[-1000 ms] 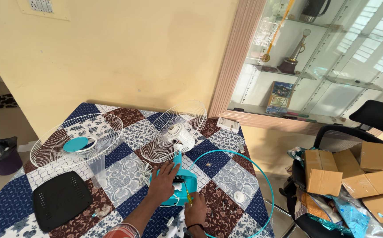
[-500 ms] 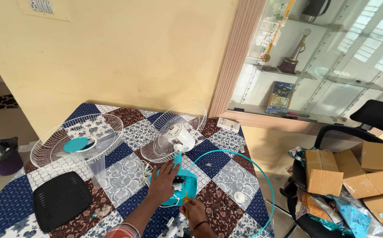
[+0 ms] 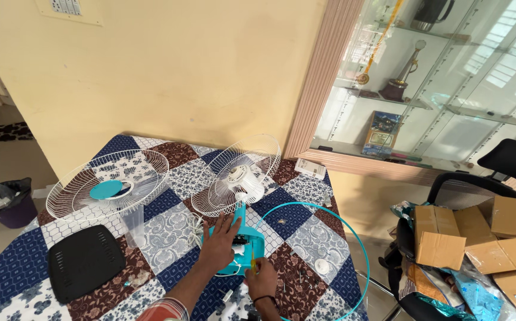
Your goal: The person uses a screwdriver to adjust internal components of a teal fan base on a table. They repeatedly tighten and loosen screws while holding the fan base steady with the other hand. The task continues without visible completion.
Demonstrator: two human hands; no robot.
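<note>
Item: teal table-fan base (image 3: 243,241) on quilted table (image 3: 305,238), left hand (image 3: 221,241) flat, fingers spread, bracing it; right hand (image 3: 262,279) pinching yellow screwdriver (image 3: 252,260); risk: tip slipping, loose screws (image 3: 301,277) scattering off the patterned cloth.

Right hand (image 3: 262,279) shifts up toward 12 o'clock, now w/ yellow screwdriver (image 3: 252,259) tip at teal fan base (image 3: 247,245).
</note>
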